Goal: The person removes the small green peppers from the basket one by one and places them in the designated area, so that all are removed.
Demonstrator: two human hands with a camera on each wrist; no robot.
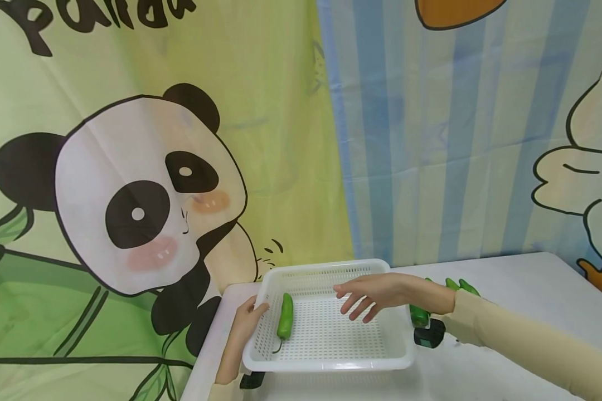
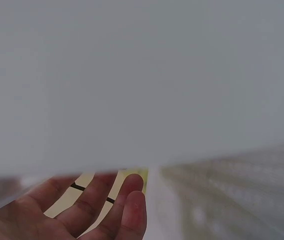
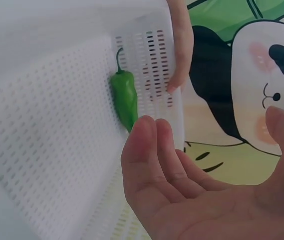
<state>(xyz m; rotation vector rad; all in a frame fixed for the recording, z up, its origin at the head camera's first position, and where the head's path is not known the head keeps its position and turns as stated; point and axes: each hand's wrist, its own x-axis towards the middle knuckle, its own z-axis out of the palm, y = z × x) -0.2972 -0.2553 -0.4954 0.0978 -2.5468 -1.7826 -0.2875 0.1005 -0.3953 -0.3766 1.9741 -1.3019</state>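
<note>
A white plastic basket (image 1: pixel 331 365) with perforated sides stands on the table, one green chili pepper (image 1: pixel 285 316) lying inside along its left side. My left hand (image 1: pixel 246 323) holds the basket's left rim, thumb over the edge and fingers along the outside. In the left wrist view, the fingers (image 2: pixel 84 205) show beneath a blurred pale surface. Above the basket's right half hovers my right hand (image 1: pixel 373 295), holding nothing, its fingers spread and loosely bent. The right wrist view shows the pepper (image 3: pixel 125 97) with its stem beyond those fingertips.
More green peppers (image 1: pixel 465 286) lie on the white table (image 1: pixel 527 284) right of the basket, partly hidden by the right forearm. A cartoon-printed curtain (image 1: pixel 291 167) hangs behind the table. Black devices (image 1: pixel 430 334) are strapped at both wrists.
</note>
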